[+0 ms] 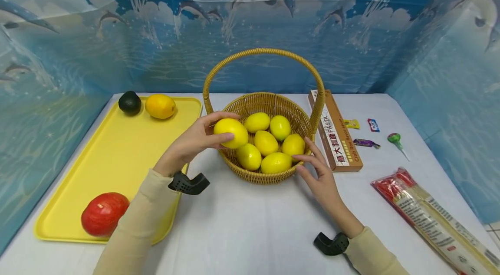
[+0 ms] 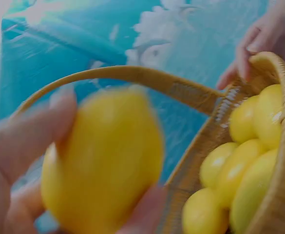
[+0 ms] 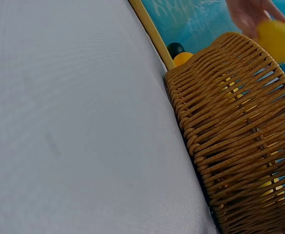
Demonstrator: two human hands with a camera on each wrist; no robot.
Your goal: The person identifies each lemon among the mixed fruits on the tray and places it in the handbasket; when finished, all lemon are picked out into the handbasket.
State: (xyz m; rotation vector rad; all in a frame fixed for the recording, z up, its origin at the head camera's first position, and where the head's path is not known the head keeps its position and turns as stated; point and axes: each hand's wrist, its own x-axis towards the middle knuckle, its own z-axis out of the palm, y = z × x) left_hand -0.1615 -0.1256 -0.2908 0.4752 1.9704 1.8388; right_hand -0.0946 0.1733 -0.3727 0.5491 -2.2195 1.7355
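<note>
My left hand grips a yellow lemon, thumb in front and fingers behind, over the left rim of a woven wicker basket. The left wrist view shows this lemon large and blurred between the fingertips. Inside the basket lie several more lemons, piled against one another. At the basket's right front rim, my right hand holds the edge, fingertips over it and thumb lower on the outside. From the right wrist, the woven side fills much of the view, while most of that hand is hidden.
A yellow tray on the left bears an avocado, a yellow-orange fruit and a red round fruit. Right of the basket are a pasta box, small wrapped candies, a lollipop and long plastic-wrapped packs.
</note>
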